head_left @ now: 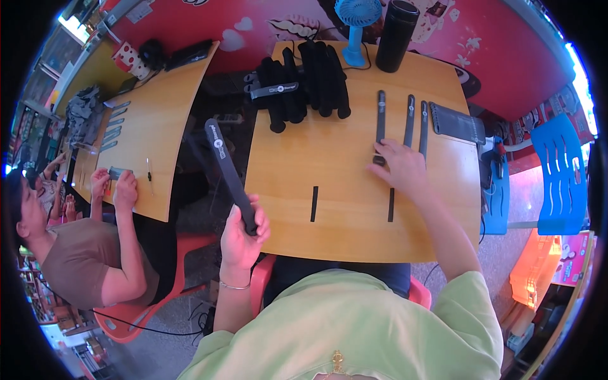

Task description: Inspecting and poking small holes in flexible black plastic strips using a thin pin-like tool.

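My left hand [246, 235] is raised by the near left edge of the table, its fingers closed round the lower end of a long dark grey strap [223, 158]. The strap tilts up and to the left, with pale printing near its rounded top. On the table, my right hand [404, 166] has its fingertips closed at the near end of another grey strap [380, 114]. Two similar straps, one [410, 117] beside the other [424, 120], lie to its right, their near ends partly behind my hand. Farther right is a flat grey pouch [456, 123].
Black rolled bundles [323, 79], one banded with a grey strap, lie at the back left. A blue fan [356, 28] and a black bottle [396, 37] stand at the back. Two black tape marks [314, 204] are on the tabletop. Another person [95, 259] works at the left table.
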### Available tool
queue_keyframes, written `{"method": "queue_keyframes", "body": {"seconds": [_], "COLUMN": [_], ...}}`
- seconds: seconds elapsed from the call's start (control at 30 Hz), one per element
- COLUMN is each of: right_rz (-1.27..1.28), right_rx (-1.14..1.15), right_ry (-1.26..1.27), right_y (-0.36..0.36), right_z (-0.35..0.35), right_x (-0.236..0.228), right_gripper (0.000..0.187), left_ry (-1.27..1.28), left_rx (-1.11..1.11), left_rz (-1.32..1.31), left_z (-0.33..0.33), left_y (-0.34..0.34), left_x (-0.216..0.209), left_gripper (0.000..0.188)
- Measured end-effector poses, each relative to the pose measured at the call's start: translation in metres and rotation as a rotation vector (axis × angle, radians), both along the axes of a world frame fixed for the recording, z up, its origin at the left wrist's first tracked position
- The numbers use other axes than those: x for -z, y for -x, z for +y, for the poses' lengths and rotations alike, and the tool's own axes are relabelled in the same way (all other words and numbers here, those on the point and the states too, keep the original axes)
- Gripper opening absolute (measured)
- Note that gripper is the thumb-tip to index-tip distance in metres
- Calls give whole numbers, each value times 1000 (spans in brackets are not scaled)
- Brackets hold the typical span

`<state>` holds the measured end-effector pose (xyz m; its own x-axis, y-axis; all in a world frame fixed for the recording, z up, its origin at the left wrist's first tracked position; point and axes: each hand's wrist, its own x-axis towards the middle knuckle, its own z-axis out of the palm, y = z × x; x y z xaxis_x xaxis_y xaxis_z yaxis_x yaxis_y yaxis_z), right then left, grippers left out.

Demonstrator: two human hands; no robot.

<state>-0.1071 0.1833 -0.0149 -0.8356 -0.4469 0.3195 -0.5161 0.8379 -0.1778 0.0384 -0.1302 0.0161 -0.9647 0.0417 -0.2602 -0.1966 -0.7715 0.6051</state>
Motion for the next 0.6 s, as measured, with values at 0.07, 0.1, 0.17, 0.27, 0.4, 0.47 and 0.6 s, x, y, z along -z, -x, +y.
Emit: {"method": "queue_keyframes", "body": {"seconds": [0.07, 0.1, 0.17, 0.27, 0.4, 0.47, 0.6], "right_rz": [-47, -61, -81, -131, -216, -326, -342], "right_rx": [94, 125, 149, 138, 35, -43, -212], "right_ry": [-38, -28, -15, -28, 221, 375, 491], "right_y": [3, 10, 17, 16, -14, -46, -98], "right_z": [1, 7, 12, 14, -9, -34, -77], "right_x": [1, 5, 7, -2, -36, -54, -59], "right_gripper": [39, 41, 42, 40, 30, 27, 30], "left_ry": [57, 22, 49, 25, 46, 53, 149], "left_rx": [-28, 33, 19, 31, 33, 38, -125], "left_rz": [-3, 73, 68, 99, 85, 183, 216], "left_z": [8, 8, 19, 20, 33, 39, 55], "left_y": [3, 5, 6, 11, 17, 18, 24], "left_x": [-2, 3, -2, 1, 2, 7, 8], "left_gripper": [36, 36, 36, 36, 34, 32, 32]}}
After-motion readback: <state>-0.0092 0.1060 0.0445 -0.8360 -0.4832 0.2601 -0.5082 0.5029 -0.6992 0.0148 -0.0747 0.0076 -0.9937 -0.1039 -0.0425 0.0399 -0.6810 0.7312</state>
